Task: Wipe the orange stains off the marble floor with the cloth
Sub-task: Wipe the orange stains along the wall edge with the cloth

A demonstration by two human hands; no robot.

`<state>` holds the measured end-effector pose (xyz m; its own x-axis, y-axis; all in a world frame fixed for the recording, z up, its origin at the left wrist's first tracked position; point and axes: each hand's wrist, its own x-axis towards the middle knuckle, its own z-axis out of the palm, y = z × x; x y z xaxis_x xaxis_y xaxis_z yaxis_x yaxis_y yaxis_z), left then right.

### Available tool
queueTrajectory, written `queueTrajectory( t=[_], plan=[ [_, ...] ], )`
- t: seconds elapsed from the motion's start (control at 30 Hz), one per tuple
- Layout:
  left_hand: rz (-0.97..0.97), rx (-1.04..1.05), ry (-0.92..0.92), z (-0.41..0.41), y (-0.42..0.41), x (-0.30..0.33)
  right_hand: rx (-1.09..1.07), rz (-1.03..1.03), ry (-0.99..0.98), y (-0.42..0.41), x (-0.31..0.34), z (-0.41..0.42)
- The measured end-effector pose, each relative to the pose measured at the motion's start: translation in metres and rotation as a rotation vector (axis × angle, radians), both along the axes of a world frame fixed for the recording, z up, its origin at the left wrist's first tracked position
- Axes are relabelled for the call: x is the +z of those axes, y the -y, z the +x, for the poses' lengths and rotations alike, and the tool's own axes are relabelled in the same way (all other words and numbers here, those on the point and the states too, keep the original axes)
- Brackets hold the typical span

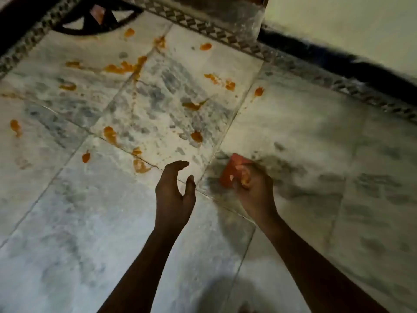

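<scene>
Several orange stains (121, 68) are spattered over the grey-white marble floor (90, 222), mostly in the upper left and middle; one blot (196, 136) lies just beyond my hands. My right hand (252, 190) is closed on a bunched orange-red cloth (232, 171), which is smeared with orange and sits low over the floor right of centre. My left hand (174, 190) hovers beside it, fingers apart and curled, holding nothing. Both forearms reach in from the bottom edge.
A patterned mosaic border (225, 35) runs along the far edge of the tiles. Behind it are a pale wall (338, 26) with a dark skirting at the upper right, and a dark inlay shape (94, 21) at the upper left. My shadow falls on the near tiles.
</scene>
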<state>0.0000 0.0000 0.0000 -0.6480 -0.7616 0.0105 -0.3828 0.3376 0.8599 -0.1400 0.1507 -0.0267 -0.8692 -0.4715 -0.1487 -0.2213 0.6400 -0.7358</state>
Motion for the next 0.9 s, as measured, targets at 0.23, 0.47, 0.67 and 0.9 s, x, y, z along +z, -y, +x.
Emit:
queueTrajectory(
  t=[0.23, 0.47, 0.67, 0.9],
  plan=[
    [-0.132, -0.138, 0.079, 0.043, 0.02, -0.13, 0.13, 0.471, -0.399, 0.004, -0.154, -0.012],
    [-0.318, -0.01, 0.153, 0.063, 0.051, -0.165, 0.141, 0.473, -0.575, 0.079, -0.175, 0.004],
    [-0.341, 0.241, 0.459, 0.112, 0.112, -0.174, 0.653, 0.365, -0.685, 0.111, -0.169, 0.056],
    [-0.4, 0.337, 0.583, 0.134, 0.145, -0.191, 0.4, 0.414, -0.633, 0.161, -0.177, 0.052]
  ],
)
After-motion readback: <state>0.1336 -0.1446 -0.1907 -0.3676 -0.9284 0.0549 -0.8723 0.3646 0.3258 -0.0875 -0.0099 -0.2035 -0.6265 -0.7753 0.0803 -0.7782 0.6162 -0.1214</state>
